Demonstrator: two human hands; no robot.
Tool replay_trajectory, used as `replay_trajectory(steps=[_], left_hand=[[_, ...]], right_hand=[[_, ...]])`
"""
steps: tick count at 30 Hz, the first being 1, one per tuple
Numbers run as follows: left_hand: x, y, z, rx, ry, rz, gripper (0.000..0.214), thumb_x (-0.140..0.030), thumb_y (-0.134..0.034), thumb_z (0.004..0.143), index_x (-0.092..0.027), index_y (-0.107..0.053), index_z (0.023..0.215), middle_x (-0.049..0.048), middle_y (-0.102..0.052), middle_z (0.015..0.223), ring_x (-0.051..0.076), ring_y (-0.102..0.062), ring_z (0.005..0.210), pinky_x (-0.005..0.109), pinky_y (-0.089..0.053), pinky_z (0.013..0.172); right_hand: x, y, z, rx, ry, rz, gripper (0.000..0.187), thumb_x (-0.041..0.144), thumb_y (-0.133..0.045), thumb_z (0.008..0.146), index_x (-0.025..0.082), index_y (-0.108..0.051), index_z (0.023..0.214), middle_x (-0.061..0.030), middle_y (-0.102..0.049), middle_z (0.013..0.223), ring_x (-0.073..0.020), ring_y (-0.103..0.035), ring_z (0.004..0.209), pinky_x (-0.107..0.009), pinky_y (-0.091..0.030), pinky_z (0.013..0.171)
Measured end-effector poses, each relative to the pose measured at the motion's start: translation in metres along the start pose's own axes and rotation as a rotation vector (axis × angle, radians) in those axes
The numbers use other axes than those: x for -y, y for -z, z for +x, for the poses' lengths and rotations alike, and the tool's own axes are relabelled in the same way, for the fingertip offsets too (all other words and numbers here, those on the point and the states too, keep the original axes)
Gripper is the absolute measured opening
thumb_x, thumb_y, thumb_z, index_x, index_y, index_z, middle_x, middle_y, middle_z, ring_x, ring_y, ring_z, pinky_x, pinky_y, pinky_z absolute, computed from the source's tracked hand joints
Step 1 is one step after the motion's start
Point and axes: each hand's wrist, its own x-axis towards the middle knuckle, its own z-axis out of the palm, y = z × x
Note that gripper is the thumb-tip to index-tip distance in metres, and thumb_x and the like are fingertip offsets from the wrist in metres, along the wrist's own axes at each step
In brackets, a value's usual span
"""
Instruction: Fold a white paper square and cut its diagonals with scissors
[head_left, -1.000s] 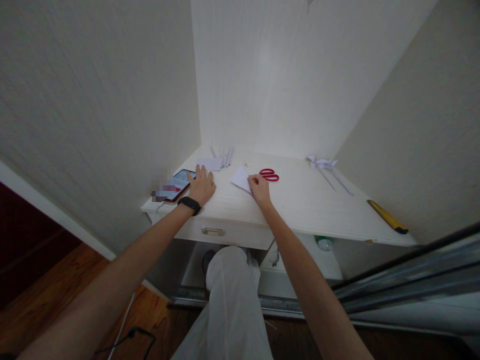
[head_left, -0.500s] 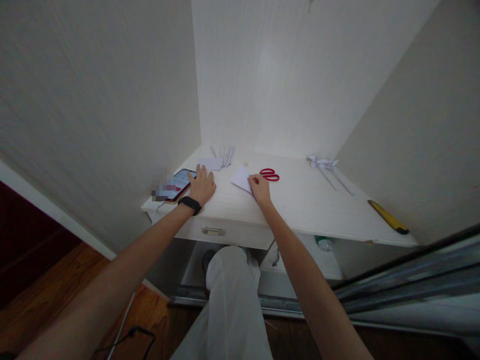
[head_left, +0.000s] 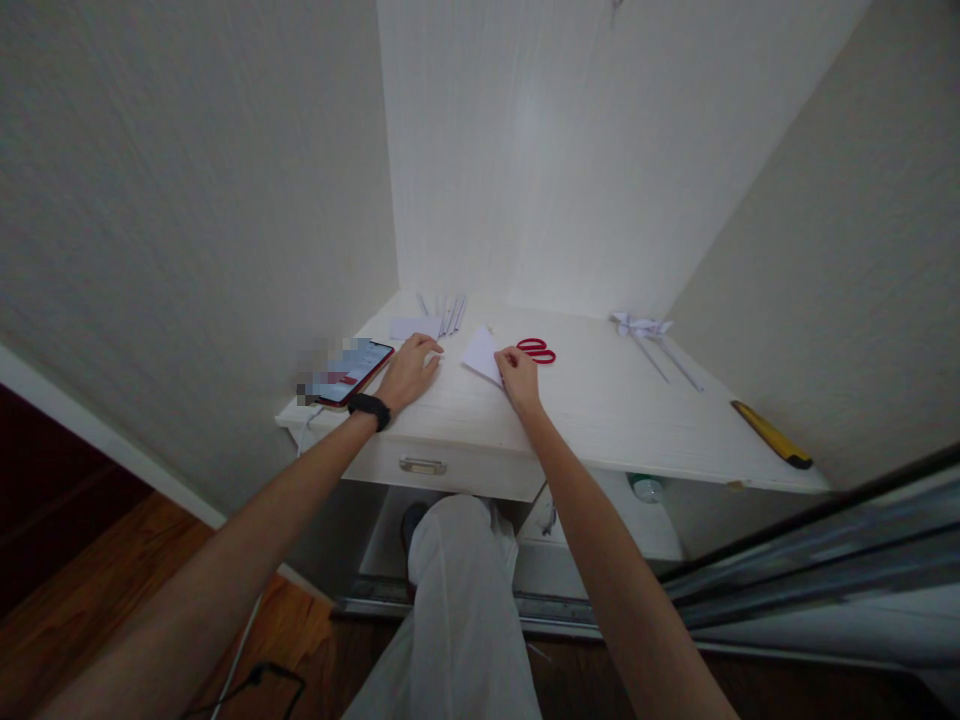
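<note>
My left hand (head_left: 409, 371) rests palm down on the white desk (head_left: 600, 410), fingers stretched toward the right, just right of a red-cased phone (head_left: 352, 369) with its screen lit. A black band sits on that wrist. My right hand (head_left: 516, 373) has its fingers curled and pressed on the near corner of a folded white paper (head_left: 480, 354). Red-handled scissors (head_left: 537, 350) lie just right of that paper, beyond my right hand.
More white paper sheets (head_left: 415, 327) and thin paper strips (head_left: 450, 312) lie at the back left. A white paper pinwheel on sticks (head_left: 652, 340) lies at the back right. A yellow-and-black tool (head_left: 772, 434) rests near the right wall. A drawer with a metal handle (head_left: 422, 465) is below.
My left hand has slid off the phone's edge and turned to the right, toward the folded paper. My right hand stays on the paper.
</note>
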Motion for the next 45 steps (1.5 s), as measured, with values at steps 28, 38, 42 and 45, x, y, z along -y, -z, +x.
replay_trajectory(steps=[28,38,42,45], left_hand=[[-0.016,-0.007,0.003,0.223,0.373,-0.764,0.026,-0.033,-0.067,0.07,-0.014,-0.064,0.087,0.0084,-0.073,0.077,0.018,-0.064,0.07,0.029,-0.045,0.066],[-0.026,-0.001,-0.002,0.26,0.337,-0.77,0.02,-0.032,-0.059,0.073,-0.015,-0.064,0.082,0.0095,-0.073,0.088,0.016,-0.064,0.071,0.027,-0.043,0.063],[-0.02,-0.005,-0.002,0.229,0.35,-0.738,0.017,-0.029,-0.058,0.074,-0.015,-0.065,0.082,0.0085,-0.072,0.085,0.015,-0.062,0.069,0.026,-0.041,0.06],[-0.016,-0.007,-0.001,0.194,0.355,-0.696,0.018,-0.03,-0.06,0.075,-0.015,-0.066,0.081,0.0079,-0.072,0.083,0.015,-0.062,0.068,0.026,-0.04,0.059]], right_hand=[[0.0,-0.004,-0.003,0.177,-0.001,0.243,0.022,0.04,-0.058,0.072,0.019,-0.06,0.071,0.0017,-0.054,0.062,-0.012,-0.047,0.053,-0.023,-0.038,0.048],[0.003,-0.003,-0.005,0.129,-0.005,0.179,0.024,0.042,-0.055,0.074,0.018,-0.058,0.071,0.0012,-0.054,0.062,-0.0126,-0.048,0.054,-0.024,-0.037,0.049],[0.001,-0.003,-0.004,0.125,0.021,0.171,0.024,0.041,-0.055,0.075,0.018,-0.059,0.071,0.0013,-0.054,0.062,-0.0125,-0.048,0.055,-0.024,-0.037,0.05],[0.0,-0.004,-0.004,0.125,0.032,0.167,0.024,0.04,-0.054,0.076,0.017,-0.059,0.072,0.0018,-0.053,0.062,-0.0122,-0.047,0.054,-0.025,-0.037,0.051]])
